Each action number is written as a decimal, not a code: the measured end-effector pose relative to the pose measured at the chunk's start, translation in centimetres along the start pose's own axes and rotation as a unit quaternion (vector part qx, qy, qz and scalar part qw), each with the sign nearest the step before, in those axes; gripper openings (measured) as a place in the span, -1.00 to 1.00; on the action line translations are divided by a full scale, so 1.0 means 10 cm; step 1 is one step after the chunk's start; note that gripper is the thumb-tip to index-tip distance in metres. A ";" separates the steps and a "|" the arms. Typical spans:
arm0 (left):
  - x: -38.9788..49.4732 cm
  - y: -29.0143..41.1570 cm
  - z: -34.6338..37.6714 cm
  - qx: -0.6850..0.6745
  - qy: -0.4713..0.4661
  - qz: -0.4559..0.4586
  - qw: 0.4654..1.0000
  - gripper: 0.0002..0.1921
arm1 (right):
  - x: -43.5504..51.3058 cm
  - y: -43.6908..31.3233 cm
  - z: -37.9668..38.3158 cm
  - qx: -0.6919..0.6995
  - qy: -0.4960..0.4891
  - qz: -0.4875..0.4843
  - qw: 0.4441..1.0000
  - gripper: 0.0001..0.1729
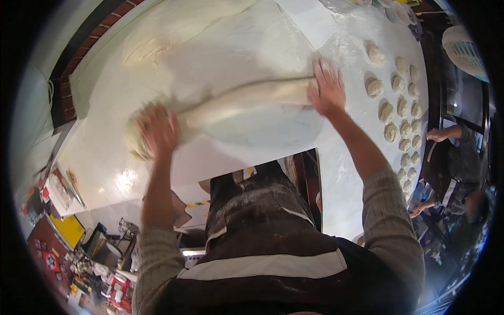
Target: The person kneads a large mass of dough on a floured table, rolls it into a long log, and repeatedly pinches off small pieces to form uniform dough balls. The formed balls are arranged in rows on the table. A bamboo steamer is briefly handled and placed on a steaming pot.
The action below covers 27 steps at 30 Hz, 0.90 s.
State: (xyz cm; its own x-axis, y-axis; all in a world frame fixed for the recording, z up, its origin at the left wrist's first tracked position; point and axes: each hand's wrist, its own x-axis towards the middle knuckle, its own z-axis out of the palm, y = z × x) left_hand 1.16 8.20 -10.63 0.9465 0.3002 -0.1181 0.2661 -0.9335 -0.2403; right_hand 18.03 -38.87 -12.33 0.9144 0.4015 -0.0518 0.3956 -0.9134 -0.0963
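A long, thick roll of pale dough [252, 96] lies across the floured white worktop [267, 136], slightly blurred. My left hand [158, 128] rests flat on its left end, fingers spread, with a rounded bulge of dough showing beyond the hand. On the right end lies my right hand [327, 86], palm down with the fingers apart. Neither hand is closed round the dough. What lies under the palms is hidden.
Several dough balls [386, 113] stand in rows at the right. More dough [145, 49] lies at the back left. A white sheet [311, 21] and containers [397, 13] are at the back. Another person [453, 157] stands past the right edge, near a fan [462, 49].
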 end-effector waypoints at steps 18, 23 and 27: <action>0.93 -1.29 0.72 -0.125 0.239 -0.296 0.916 -0.40 | 0.84 0.00 0.30 0.022 0.125 0.171 0.977 -0.05; 0.88 -1.42 0.76 0.174 0.087 -0.078 0.978 -0.37 | 0.82 0.12 0.31 -0.073 0.098 0.031 0.992 -0.10; -0.67 -1.25 0.43 -0.128 -0.026 -0.081 0.988 -0.30 | -0.17 0.07 0.19 -0.023 0.024 -0.009 0.999 -0.22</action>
State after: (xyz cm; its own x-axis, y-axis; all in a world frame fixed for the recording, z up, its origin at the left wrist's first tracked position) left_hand -9.32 18.65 -10.99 0.8784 0.4539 -0.1494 0.4577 -0.8891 -0.0102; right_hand 16.60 -40.09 -14.24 0.9098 0.4150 -0.0025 0.4144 -0.9087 -0.0509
